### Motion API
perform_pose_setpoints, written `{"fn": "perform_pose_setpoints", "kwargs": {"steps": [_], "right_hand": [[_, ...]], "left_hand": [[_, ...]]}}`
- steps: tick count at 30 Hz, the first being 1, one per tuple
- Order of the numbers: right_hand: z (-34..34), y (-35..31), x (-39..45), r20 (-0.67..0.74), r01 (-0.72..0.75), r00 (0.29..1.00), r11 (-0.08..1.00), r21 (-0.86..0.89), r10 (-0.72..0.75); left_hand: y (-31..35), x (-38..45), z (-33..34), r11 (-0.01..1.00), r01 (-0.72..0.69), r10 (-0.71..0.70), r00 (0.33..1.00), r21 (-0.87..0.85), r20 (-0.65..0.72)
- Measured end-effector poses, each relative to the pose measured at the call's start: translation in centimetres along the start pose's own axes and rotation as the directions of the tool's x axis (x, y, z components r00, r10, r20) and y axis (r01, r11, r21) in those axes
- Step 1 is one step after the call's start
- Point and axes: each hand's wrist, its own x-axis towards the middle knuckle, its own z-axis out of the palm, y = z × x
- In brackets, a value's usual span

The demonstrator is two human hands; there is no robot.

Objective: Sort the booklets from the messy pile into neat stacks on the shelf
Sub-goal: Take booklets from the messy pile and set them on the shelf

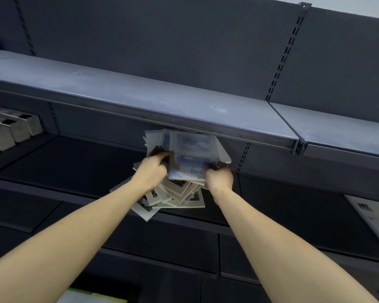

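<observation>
Both hands lifting a bundle of booklets off the messy pile.
Left hand (152,169) and right hand (219,174) clasp the bundle (190,154); the pile (173,195) lies at 6 o'clock of it on the shelf (74,162). Square edges before setting down.

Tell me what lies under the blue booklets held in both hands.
Under the blue booklets lies a messy pile of white, dark-printed booklets on the dark shelf. The pile's middle is covered.

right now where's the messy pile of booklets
In the head view the messy pile lies mid-frame on the dark middle shelf, below the grey upper shelf, under both hands.
</observation>
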Motion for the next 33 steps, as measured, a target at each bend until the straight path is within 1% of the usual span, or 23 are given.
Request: {"fn": "perform_pose_setpoints", "kwargs": {"steps": [2, 5, 7, 9, 12, 13, 14, 16, 19, 21, 23, 26, 30, 33], "right_hand": [[0.1, 0.0, -0.1, 0.004, -0.007, 1.0, 1.0, -0.01, 0.007], [0.3, 0.3, -0.2, 0.042, -0.005, 0.999, 0.999, 0.031, 0.004], [0.1, 0.2, -0.8, 0.087, -0.036, 0.996, 0.996, 0.083, 0.029], [-0.6, 0.0, -1.6, 0.154, -0.099, 0.985, 0.988, 0.115, 0.081], [-1.5, 0.2, -1.9, 0.328, -0.212, 0.927, 0.976, 0.054, 0.183], [-1.8, 0.3, -1.9, 0.353, -0.223, 0.915, 0.974, 0.033, 0.197], [-1.9, 0.7, -1.8, 0.349, -0.222, 0.915, 0.975, 0.014, 0.203], [-2.3, 1.1, -2.1, 0.304, -0.18, 0.937, 0.984, -0.008, 0.174], [-2.4, 1.7, -3.0, 0.189, -0.107, 0.976, 0.994, -0.012, 0.107], [-2.7, 2.2, -4.1, 0.084, -0.016, 0.996, 0.997, -0.074, 0.022], [-3.3, 2.8, -5.1, -0.004, 0.074, 0.997, 0.985, -0.156, -0.076], [-4.7, 4.0, -6.2, -0.086, 0.113, 0.986, 0.96, -0.256, -0.14], [-6.8, 6.0, -6.3, -0.127, 0.121, 0.979, 0.958, -0.259, -0.158], [-7.9, 7.1, -5.7, -0.147, 0.104, 0.979, 0.964, -0.246, -0.143]], "left_hand": [[1.1, 0.2, 0.1, 0.989, 0.11, -0.118, 0.989, -0.095, -0.087], [2.1, 0.5, 0.1, 0.969, 0.196, -0.22, 0.962, -0.152, -0.16], [2.3, 0.8, 0.4, 0.933, 0.278, -0.315, 0.938, -0.229, -0.145], [2.3, 1.1, 0.7, 0.898, 0.336, -0.376, 0.922, -0.284, -0.097], [2.1, 1.0, 1.2, 0.874, 0.376, -0.407, 0.913, -0.306, -0.04], [2.1, 0.9, 1.4, 0.882, 0.374, -0.398, 0.917, -0.286, -0.025], [2.0, 0.7, 1.5, 0.896, 0.359, -0.375, 0.927, -0.26, -0.013], [2.2, 0.1, 2.0, 0.927, 0.303, -0.307, 0.952, -0.223, 0.017], [2.5, -0.6, 2.9, 0.968, 0.18, -0.177, 0.984, -0.175, 0.034], [2.7, -1.0, 3.5, 0.985, 0.083, -0.083, 0.997, -0.151, 0.008], [3.0, -1.2, 4.0, 0.991, 0.0, -0.002, 1.0, -0.131, -0.013], [3.3, -1.6, 5.1, 0.994, -0.025, 0.029, 0.999, -0.107, 0.032], [3.3, -2.6, 8.0, 0.996, -0.05, 0.056, 0.996, -0.074, 0.068], [3.4, -3.5, 10.4, 0.995, -0.046, 0.051, 0.997, -0.091, 0.058]]}}
